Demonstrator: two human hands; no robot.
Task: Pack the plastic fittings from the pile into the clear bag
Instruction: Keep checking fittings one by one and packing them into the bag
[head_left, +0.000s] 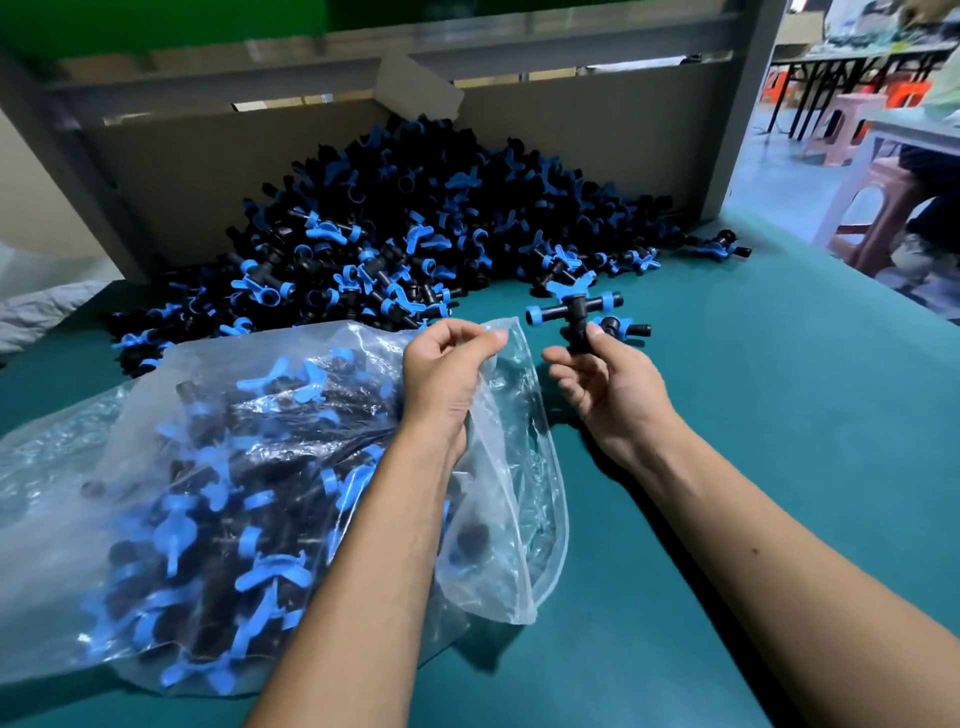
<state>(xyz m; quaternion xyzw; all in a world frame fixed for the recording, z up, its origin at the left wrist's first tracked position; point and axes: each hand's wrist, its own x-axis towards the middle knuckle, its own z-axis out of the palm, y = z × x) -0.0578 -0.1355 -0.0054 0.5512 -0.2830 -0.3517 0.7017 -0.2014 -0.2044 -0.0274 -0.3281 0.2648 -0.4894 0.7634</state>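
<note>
We're pinching the bag (514, 467) rim with the left hand (447, 382), gripping a fitting (571, 312) in the right hand (610, 387) beside the pile (415, 223).

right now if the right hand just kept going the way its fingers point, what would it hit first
Probably the rim of the clear bag, pinched open by the left hand. The right hand, holding a black and blue fitting, points up and left toward that opening. Depth is unclear, so it may pass above the rim.
</note>
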